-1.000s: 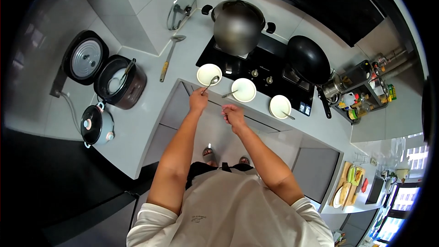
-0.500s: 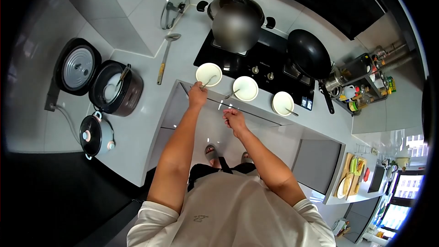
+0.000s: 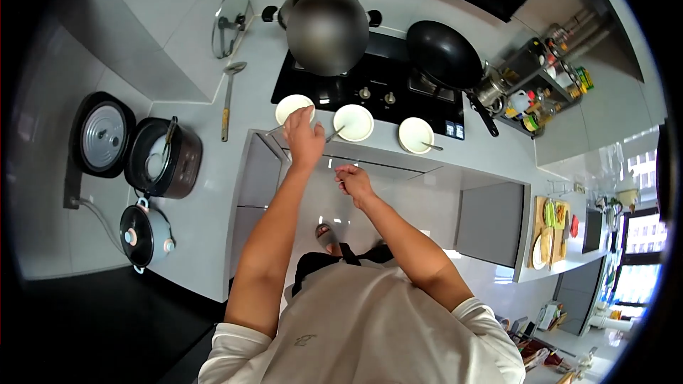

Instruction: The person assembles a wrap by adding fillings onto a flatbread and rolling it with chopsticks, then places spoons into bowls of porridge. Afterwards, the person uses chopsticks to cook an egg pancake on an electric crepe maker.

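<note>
My left hand [image 3: 304, 140] reaches over the near side of the left white bowl [image 3: 290, 103], fingers stretched forward and thumb apart. A spoon handle [image 3: 274, 130] sticks out to the left from that bowl, apart from my fingers. Just right of the hand stands the middle white bowl [image 3: 356, 121], pale inside, with a spoon [image 3: 334, 134] leaning over its rim. The right white bowl [image 3: 415, 134] also has a spoon [image 3: 432, 146] resting in it. In front of the counter edge, below the middle bowl, my right hand [image 3: 353, 183] hangs with curled fingers and nothing visible in them.
Behind the bowls lie the black gas stove [image 3: 377, 96], a large pot [image 3: 373, 18] with a blurred top, and a black wok [image 3: 445, 55]. Leftward are a long-handled ladle [image 3: 227, 103], an open rice cooker [image 3: 183, 163] and a small lidded pot [image 3: 142, 233]. A seasoning rack [image 3: 533, 75] stands right.
My left hand has come off the spoon at the left bowl and moved forward over its rim. The view has shifted, so the counter appears further left. My right hand stays curled.
</note>
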A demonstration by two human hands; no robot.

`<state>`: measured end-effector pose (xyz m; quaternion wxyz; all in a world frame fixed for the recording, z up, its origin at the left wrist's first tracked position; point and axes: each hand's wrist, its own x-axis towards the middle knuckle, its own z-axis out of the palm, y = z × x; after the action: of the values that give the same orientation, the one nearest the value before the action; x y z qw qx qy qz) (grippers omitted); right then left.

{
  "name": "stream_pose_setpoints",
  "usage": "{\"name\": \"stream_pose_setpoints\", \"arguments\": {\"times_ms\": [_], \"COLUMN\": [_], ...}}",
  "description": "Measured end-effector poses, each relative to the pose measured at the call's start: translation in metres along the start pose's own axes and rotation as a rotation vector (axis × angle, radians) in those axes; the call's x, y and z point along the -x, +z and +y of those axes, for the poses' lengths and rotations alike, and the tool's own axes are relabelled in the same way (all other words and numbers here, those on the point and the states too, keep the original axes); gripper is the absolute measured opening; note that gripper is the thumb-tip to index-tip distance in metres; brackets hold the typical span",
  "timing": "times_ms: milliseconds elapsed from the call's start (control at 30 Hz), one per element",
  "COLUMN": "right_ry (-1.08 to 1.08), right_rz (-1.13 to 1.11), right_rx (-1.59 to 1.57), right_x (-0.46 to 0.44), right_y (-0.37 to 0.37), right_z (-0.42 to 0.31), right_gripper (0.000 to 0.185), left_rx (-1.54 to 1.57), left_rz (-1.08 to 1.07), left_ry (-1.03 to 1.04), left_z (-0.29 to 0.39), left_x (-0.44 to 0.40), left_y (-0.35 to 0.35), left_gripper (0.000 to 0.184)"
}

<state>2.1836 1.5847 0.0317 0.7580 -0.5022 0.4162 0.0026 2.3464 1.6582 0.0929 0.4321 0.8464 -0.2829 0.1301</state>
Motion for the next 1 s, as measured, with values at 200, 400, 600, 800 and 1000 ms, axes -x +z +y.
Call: {"name": "stream_pose_setpoints", "arguments": {"times_ms": [200,400,600,800,1000], "right_ry": [-0.066,-0.129,-0.202,-0.235,-0.272], "right_rz": [0.12,0.327,0.593,0.845,1.044], "right_rx": [-0.092,-0.334,-0.558,-0.703,-0.835], "right_x": [0.044,0.125,0.243,0.377,0.479], "right_y": [-0.083,-0.222,-0.378,-0.504,-0.598], "right_z": [0.003,0.039,0.103,0.171,0.217], "right_gripper": [0.016,0.018,0.016,0.018,0.021], "left_rx": [0.194,0.319,0.412,0.513,0.619], "left_rz": [-0.186,-0.437,-0.712,-0.968,-1.168], "left_ry": [0.187,0.272,0.411,0.468,0.516], "left_z": [0.101,0.214,0.34,0.46,0.564], "left_x": [0.047,0.148,0.284,0.421,0.518], "left_y": [0.04,0.103,0.17,0.224,0.258], "left_gripper": [0.04,0.035,0.034,0.034,0.034]}}
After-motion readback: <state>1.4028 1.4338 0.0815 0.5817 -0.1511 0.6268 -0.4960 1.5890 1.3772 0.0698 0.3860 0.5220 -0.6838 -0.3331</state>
